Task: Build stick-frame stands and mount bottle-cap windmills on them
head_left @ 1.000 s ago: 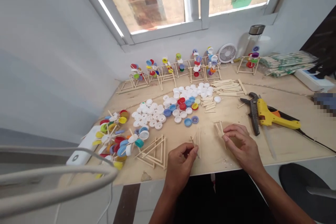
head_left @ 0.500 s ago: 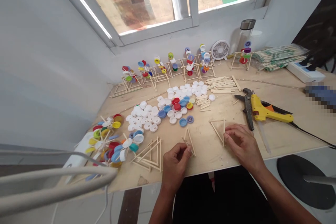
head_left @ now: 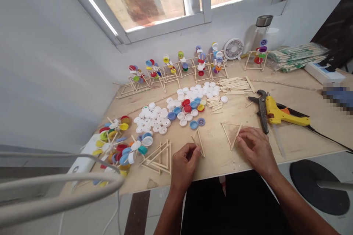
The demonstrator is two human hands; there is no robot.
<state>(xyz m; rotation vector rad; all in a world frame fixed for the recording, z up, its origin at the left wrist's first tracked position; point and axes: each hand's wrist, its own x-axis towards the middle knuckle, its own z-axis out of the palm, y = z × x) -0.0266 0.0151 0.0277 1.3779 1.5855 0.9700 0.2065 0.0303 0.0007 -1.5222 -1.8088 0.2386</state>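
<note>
My left hand (head_left: pixel 183 165) is closed, thumb against bent fingers, on a small triangle of wooden sticks (head_left: pixel 201 143) near the front edge of the table. Part of that triangle is hidden behind the fingers. To the right, my right hand (head_left: pixel 256 150) pinches the right side of a second stick triangle (head_left: pixel 226 137), which has its point towards me. Left of my left hand, several more stick triangles (head_left: pixel 168 154) lie overlapping. A yellow glue gun (head_left: pixel 286 115) rests beyond my right hand, beside black-handled cutters (head_left: pixel 262 112).
White bottle caps (head_left: pixel 150 115) and coloured caps (head_left: pixel 187 107) lie mid-table, near cut sticks (head_left: pixel 235 86). Stick stands with cap wheels (head_left: pixel 169 69) line the wall. Cap wheels (head_left: pixel 121 147) are piled left. A fan (head_left: pixel 233 49), bottle (head_left: pixel 261 31) and power strip (head_left: pixel 325 73) stand behind.
The right side of the triangle at my right hand now slants, its far end further right and its near end further left. My left hand has hardly moved. The whole view has shifted slightly.
</note>
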